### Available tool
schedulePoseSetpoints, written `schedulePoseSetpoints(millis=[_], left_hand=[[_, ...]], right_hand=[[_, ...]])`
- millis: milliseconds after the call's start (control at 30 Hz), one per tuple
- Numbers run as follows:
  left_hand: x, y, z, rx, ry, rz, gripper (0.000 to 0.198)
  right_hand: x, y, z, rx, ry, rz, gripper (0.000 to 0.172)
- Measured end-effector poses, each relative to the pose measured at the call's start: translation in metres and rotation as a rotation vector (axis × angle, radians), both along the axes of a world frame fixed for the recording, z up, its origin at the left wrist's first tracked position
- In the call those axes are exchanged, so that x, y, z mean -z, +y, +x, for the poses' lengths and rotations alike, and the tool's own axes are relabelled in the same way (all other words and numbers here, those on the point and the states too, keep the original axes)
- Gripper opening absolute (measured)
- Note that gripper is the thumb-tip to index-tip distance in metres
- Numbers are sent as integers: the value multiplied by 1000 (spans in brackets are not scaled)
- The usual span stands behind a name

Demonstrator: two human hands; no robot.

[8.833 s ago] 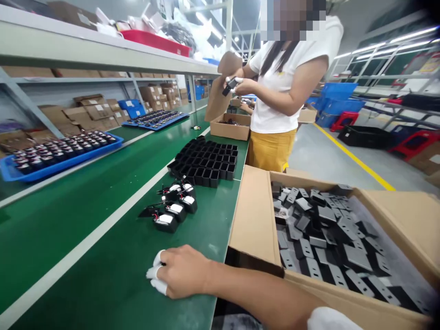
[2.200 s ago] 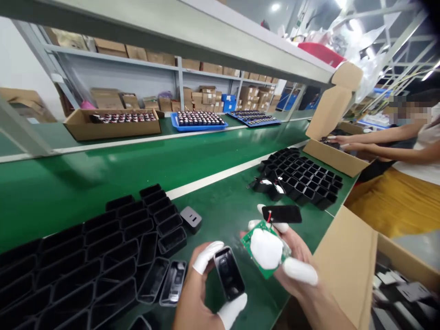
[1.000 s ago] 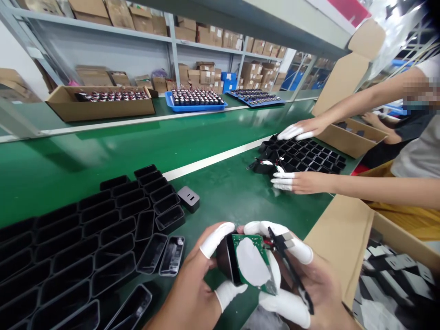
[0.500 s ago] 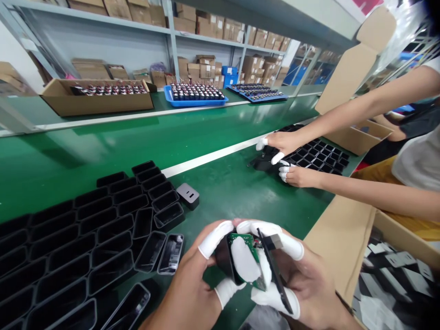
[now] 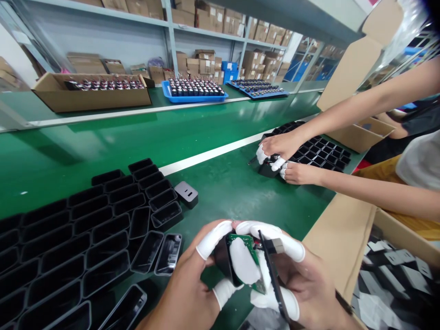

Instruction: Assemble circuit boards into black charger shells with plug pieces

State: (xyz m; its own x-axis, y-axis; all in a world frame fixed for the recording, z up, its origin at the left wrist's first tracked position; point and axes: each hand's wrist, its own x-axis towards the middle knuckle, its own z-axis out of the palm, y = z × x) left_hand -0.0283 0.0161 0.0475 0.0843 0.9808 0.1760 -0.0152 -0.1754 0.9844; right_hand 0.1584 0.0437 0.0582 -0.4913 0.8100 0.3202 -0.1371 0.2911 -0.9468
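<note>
White finger cots cover the thumb and fingertip of my left hand (image 5: 192, 270), which is closed around a black plastic charger case (image 5: 224, 262). Partly inside that case sits a green circuit board (image 5: 248, 240) with a white pad (image 5: 243, 261) on its face. My right hand (image 5: 302, 275), also in finger cots, grips a thin black end cover (image 5: 273, 275) and the board's outer end. The cover stands tilted, apart from the case mouth. Left of my hands, many open black cases (image 5: 110, 254) stand in rows, and a finished-looking grey-faced charger (image 5: 186, 192) lies beside them.
A co-worker's hands (image 5: 285, 156) handle a black case by more rows of cases (image 5: 319, 153). An open carton (image 5: 360, 275) of chargers stands at the right. Along the back are a cardboard box (image 5: 92, 101) and blue trays (image 5: 195, 98) of parts.
My hands and the parts in them are nearly still. The co-worker's upper hand has lowered onto the black case. The view has shifted slightly.
</note>
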Motion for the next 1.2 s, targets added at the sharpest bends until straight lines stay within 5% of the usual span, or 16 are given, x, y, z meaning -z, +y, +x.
schedulePoseSetpoints(millis=[533,933,1067,1200], left_hand=[[10,-3,-1,-14,-34,34,76],[3,-2,-2,28,-25,-1,75],[4,-1,-3,66,-40,12,73],[7,-3,0,46,-106,-142,67]], right_hand=[[3,-1,-2,-7,2,-1,76],[-8,-2,7,50,-278,242,80],[-12,-9,7,48,-360,202,75],[-3,-13,7,23,-270,-105,91]])
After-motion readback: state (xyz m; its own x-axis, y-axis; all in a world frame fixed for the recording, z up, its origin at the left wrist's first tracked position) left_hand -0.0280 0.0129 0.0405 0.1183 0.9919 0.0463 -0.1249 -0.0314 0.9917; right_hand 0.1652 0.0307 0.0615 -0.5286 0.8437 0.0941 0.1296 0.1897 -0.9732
